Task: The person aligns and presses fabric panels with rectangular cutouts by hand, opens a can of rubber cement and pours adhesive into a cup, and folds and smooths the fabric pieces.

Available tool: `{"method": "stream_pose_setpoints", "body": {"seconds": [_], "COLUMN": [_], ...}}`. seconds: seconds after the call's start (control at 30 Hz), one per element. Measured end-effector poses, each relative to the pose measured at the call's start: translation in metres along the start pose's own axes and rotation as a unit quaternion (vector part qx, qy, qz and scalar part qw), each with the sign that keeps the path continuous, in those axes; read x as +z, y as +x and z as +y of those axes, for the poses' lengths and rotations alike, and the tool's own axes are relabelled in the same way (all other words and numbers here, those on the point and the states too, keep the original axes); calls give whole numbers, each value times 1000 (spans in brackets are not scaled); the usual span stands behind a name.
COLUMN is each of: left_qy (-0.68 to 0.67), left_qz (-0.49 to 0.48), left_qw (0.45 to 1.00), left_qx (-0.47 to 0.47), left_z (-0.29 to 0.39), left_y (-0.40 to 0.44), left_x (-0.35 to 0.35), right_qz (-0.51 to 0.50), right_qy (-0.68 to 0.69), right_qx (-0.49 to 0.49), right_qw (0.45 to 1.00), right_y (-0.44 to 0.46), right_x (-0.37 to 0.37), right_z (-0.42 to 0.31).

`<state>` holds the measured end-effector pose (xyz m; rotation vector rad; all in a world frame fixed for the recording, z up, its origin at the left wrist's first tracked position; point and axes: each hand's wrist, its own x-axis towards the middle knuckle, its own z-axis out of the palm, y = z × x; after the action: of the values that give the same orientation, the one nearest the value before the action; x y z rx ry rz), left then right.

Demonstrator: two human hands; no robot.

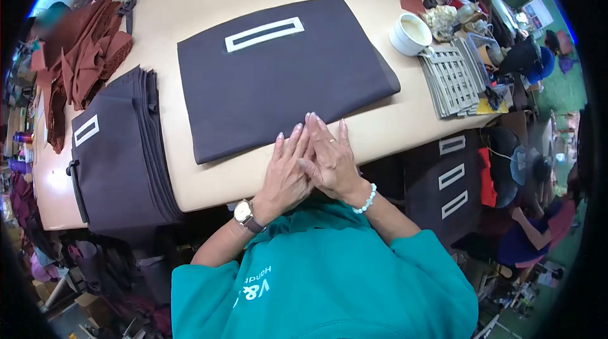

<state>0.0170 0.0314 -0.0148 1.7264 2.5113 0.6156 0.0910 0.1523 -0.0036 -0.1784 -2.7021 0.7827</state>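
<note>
My left hand [285, 171], with a watch [244, 212] on its wrist, and my right hand [330, 158], with a ring and a pale bead bracelet [366, 200], meet at the table's front edge. Their palms touch or partly overlap, and the fingers are stretched out with nothing seen in them. Just beyond the fingertips lies a folded dark fabric panel [278, 92]. It bears a white rectangular frame [266, 34] around a dark slot. Whether the fingertips touch the panel's edge, I cannot tell.
A stack of dark panels [120, 149] overhangs the table [373, 133] at left, beside rust-coloured fabric [95, 48]. A white cup [410, 34] and slotted grey templates [453, 79] stand at right. More dark panels [430, 181] hang below. Another person [532, 238] sits at far right.
</note>
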Motion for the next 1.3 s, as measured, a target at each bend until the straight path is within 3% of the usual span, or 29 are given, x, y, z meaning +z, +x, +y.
{"method": "stream_pose_setpoints", "body": {"seconds": [0.2, 0.33, 0.4, 0.47, 0.67, 0.8, 0.9, 1.0, 1.1, 1.3], "left_qy": [31, 18, 17, 30, 145, 240, 90, 158, 178, -30], "left_qz": [9, 30, 38, 49, 60, 90, 145, 217, 245, 157], "left_qw": [999, 999, 998, 996, 946, 940, 930, 876, 858, 860], "left_qx": [3, -19, -37, -75, -282, -226, -326, -401, -416, -484], "left_z": [3, 6, 5, -2, -38, -42, -55, -75, -103, -125], "left_y": [4, 6, 1, -12, -99, -102, -79, -43, -20, 3], "left_x": [-6, -8, -10, -16, -49, -59, -71, -74, -63, -81], "right_qz": [6, 69, 93, 96, 102, 110, 70, 90, 159, 97], "right_qy": [-101, -206, -219, -142, -221, -228, -228, -165, -175, -74], "right_qx": [58, 135, 173, 217, 186, 194, 259, 297, 271, 344], "right_qw": [993, 967, 956, 961, 952, 948, 936, 936, 933, 931], "right_y": [-6, -10, -14, -10, -9, -1, 23, 59, 95, 137], "right_x": [-13, -41, -53, -64, -56, -60, -76, -86, -66, -63], "right_z": [20, 65, 90, 92, 96, 91, 83, 91, 124, 138]}}
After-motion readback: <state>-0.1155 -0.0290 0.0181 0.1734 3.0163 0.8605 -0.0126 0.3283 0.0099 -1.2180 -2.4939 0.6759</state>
